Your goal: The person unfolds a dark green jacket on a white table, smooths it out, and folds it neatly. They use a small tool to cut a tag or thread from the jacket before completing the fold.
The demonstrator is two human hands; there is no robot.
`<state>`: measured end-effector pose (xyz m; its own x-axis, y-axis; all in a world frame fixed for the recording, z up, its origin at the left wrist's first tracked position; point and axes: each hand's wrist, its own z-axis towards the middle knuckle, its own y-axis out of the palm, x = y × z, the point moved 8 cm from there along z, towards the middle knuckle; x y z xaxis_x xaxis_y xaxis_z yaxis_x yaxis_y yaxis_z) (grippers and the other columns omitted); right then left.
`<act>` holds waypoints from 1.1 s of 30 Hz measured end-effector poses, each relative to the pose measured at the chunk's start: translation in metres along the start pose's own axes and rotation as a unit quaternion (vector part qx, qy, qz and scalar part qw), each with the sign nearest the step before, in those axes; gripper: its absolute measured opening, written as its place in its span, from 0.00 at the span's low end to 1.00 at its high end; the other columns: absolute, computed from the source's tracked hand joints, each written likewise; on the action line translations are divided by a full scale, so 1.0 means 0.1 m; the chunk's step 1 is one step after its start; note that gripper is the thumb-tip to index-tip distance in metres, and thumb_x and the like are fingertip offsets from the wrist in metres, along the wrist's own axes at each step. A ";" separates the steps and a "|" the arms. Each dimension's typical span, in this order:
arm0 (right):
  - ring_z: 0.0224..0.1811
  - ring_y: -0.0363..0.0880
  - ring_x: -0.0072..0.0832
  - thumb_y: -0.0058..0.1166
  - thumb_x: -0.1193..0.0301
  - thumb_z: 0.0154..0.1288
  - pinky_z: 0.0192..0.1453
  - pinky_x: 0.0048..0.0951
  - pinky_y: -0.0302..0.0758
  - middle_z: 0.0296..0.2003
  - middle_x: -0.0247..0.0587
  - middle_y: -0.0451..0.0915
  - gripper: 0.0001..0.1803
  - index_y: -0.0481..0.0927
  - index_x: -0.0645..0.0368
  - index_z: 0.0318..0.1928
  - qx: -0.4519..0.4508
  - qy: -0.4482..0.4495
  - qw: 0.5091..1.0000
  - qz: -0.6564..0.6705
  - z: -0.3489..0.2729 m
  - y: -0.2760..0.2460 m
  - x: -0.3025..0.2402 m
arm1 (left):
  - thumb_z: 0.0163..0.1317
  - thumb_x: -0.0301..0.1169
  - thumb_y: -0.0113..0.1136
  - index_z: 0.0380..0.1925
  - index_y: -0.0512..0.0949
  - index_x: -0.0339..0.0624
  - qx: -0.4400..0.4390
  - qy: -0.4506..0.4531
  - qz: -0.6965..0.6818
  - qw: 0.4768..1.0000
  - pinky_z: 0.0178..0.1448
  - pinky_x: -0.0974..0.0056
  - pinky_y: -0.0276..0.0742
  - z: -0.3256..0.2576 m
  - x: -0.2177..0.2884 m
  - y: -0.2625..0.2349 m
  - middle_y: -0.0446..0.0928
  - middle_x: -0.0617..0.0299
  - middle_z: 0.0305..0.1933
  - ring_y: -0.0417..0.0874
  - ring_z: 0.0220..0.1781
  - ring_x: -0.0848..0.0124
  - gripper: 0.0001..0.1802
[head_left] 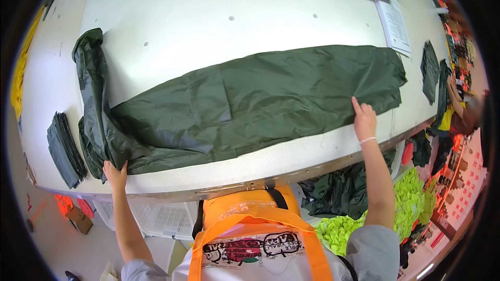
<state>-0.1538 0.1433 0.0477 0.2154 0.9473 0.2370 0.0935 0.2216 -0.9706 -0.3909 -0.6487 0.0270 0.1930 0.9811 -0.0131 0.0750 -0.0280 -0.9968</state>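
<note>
A long dark green garment (291, 93) of thin, slightly shiny cloth stretches across the white table in front of me. Its left part (94, 73) turns upward and lies bunched away from me, and a squarish panel shows on its middle. My left hand (115, 174) grips the near edge at the lower left corner, thumb and fingers closed on the cloth. Toward the right end, my right hand (365, 118) rests at the near edge. Its index finger is stretched out on the cloth, while the other fingers are loosely bent.
A stack of folded dark green pieces (66, 150) lies left of the garment. Printed sheets (393, 23) and another dark piece (429, 72) are at the right. Below the table edge are white crates (164, 218), dark cloth and bright yellow-green cloth (409, 198). Another person (463, 117) stands far right.
</note>
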 end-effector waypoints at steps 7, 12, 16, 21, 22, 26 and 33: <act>0.36 0.72 0.38 0.51 0.80 0.47 0.41 0.37 0.70 0.27 0.38 0.71 0.25 0.80 0.54 0.49 0.018 0.014 0.985 0.174 -0.34 -0.05 -0.06 | 0.56 0.46 0.63 0.49 0.74 0.33 -0.015 -0.023 0.063 0.998 0.59 0.50 0.64 -0.47 -0.42 0.27 0.70 0.44 0.54 0.69 0.56 0.45 0.29; 0.34 0.76 0.28 0.54 0.76 0.60 0.41 0.27 0.72 0.40 0.45 0.75 0.11 0.74 0.64 0.43 0.291 0.423 0.793 0.326 -0.66 0.03 1.46 | 0.60 0.46 0.59 0.51 0.73 0.36 -0.090 -0.083 0.109 0.987 0.56 0.50 0.66 -0.57 -0.46 0.22 0.70 0.47 0.52 0.69 0.54 0.47 0.27; 0.28 0.72 0.21 0.56 0.70 0.64 0.38 0.23 0.72 0.34 0.36 0.75 0.14 0.74 0.65 0.46 0.295 0.465 0.703 0.450 -0.56 0.64 2.21 | 0.61 0.44 0.58 0.49 0.74 0.36 -0.119 -0.066 0.141 0.981 0.52 0.50 0.68 -0.47 -0.37 0.23 0.70 0.47 0.47 0.71 0.50 0.47 0.24; 0.36 0.77 0.19 0.50 0.70 0.69 0.42 0.20 0.74 0.37 0.34 0.80 0.13 0.76 0.63 0.50 0.242 0.408 0.569 0.672 -0.44 0.92 2.64 | 0.61 0.44 0.58 0.50 0.75 0.36 -0.167 -0.087 0.157 0.969 0.54 0.50 0.69 -0.43 -0.46 0.26 0.70 0.47 0.50 0.71 0.51 0.47 0.24; 0.38 0.78 0.19 0.49 0.70 0.70 0.43 0.20 0.74 0.39 0.34 0.81 0.13 0.76 0.63 0.50 0.212 0.381 0.530 0.727 -0.36 0.77 2.62 | 0.61 0.43 0.58 0.50 0.75 0.36 -0.172 -0.088 0.156 0.969 0.55 0.51 0.69 -0.46 -0.50 0.26 0.70 0.47 0.51 0.71 0.52 0.47 0.24; 0.44 0.77 0.18 0.51 0.67 0.69 0.51 0.25 0.73 0.43 0.31 0.81 0.14 0.77 0.58 0.51 0.068 0.320 0.676 0.660 -0.52 0.12 2.85 | 0.61 0.44 0.58 0.50 0.75 0.35 -0.200 -0.083 0.152 0.965 0.56 0.52 0.69 -0.42 -0.48 0.30 0.70 0.46 0.53 0.70 0.53 0.47 0.25; 0.50 0.74 0.25 0.49 0.55 0.70 0.56 0.32 0.72 0.48 0.36 0.79 0.21 0.78 0.60 0.49 -0.073 0.413 0.584 0.695 -0.80 0.19 3.12 | 0.62 0.43 0.57 0.50 0.74 0.31 -0.221 -0.078 0.132 0.963 0.58 0.50 0.68 -0.40 -0.42 0.30 0.70 0.45 0.52 0.71 0.52 0.45 0.25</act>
<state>-0.0073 0.4250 0.1064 0.5713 -0.2588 -0.7789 -0.6607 -0.7080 -0.2494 -0.3578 -0.6984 0.0006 0.1155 0.9442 -0.3083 0.4597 -0.3260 -0.8261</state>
